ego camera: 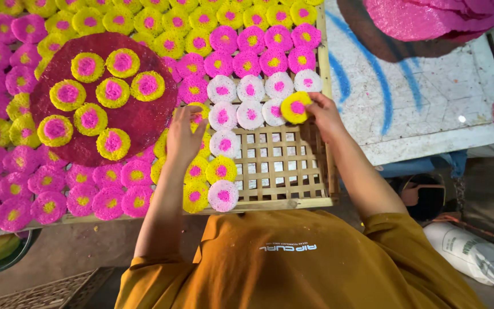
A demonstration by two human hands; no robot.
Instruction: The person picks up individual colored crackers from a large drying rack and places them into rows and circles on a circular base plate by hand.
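Light falls evenly and fairly bright on the woven bamboo tray [281, 171] and its pink, yellow and white discs, whose colours look strongly saturated. It seems to come from above and slightly far, since the near floor [70, 252] under the tray's edge lies in dim shadow. Shadows on the tray are soft and short; the left hand [183, 137] casts only a faint one. A small glare spot shines on the painted board [461, 119] at right. The right hand [322, 114] and the yellow disc [295, 107] it holds are slightly soft from motion. The orange shirt [298, 269], nearest the camera, looks a little soft. Straight edges bow mildly toward the corners, a wide-angle effect.
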